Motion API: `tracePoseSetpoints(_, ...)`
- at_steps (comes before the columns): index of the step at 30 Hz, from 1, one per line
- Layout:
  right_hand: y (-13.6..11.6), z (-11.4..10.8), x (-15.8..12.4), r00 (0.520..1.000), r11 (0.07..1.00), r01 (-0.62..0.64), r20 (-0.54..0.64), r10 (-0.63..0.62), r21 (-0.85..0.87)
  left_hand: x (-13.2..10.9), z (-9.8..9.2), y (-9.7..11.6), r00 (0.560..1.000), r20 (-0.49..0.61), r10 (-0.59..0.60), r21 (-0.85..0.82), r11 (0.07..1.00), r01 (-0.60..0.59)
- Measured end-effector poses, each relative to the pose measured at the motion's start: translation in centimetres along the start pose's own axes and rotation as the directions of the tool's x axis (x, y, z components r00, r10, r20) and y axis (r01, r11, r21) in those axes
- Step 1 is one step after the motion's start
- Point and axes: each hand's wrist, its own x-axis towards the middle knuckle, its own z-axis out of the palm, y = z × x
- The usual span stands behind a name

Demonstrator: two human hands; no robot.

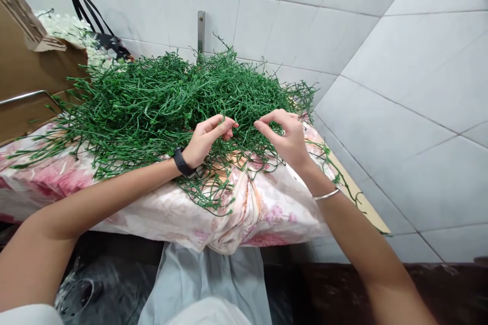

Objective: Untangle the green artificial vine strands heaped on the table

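Observation:
A big heap of thin green artificial stems (152,96) with small branching tips lies on the floral cloth before me. My left hand (208,139), with a black band on the wrist, is at the front of the heap. Its fingers are curled, and a bit of green stem shows between thumb and forefinger. My right hand (284,134) is a little to the right, palm facing the left one. Thumb and forefinger meet in a pinch; whatever is between them is too small to make out against the green behind.
The floral cloth (290,208) covers the table and is bunched at its front edge. A cardboard box (38,71) stands at left, with white flowers (72,30) and a black bag (110,43) behind. Tiled walls (412,91) close in the back and right. Loose stems trail over a pale board (354,195).

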Motion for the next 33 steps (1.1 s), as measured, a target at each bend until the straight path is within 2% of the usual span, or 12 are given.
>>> tracePoseSetpoints(4,1.0,-0.6,0.3,0.995,0.994,-0.039,-0.093,0.029,-0.104,0.4,-0.4,-0.4,1.000,-0.004,-0.020,-0.047,0.999,0.019)
tracePoseSetpoints(9,1.6,-0.5,0.3,0.974,0.995,-0.094,-0.209,0.083,-0.041,0.4,-0.5,-0.5,1.000,0.009,-0.009,-0.053,0.999,0.009)
tracePoseSetpoints(17,2.7,-0.4,0.3,0.959,0.987,-0.160,-0.241,0.152,-0.015,0.3,-0.4,-0.3,0.999,-0.034,-0.031,-0.029,0.999,0.030)
tracePoseSetpoints(22,2.6,0.0,0.2,0.971,0.979,-0.178,-0.181,0.158,-0.102,0.5,-0.5,-0.3,0.998,-0.060,0.024,0.027,0.999,-0.023)
tracePoseSetpoints(26,0.8,0.3,-0.2,0.995,0.992,-0.039,-0.091,0.028,-0.122,0.5,-0.6,-0.1,0.998,-0.036,0.055,0.070,0.996,-0.052)
tracePoseSetpoints(30,-0.7,0.8,-0.8,0.997,0.981,0.079,0.025,-0.075,-0.175,0.6,-0.8,0.0,0.993,0.026,0.113,0.116,0.987,-0.115)
tracePoseSetpoints(33,-0.9,1.4,-1.0,0.995,0.989,0.091,-0.015,-0.094,-0.118,0.7,-0.9,-0.1,0.994,0.029,0.109,0.101,0.989,-0.111)
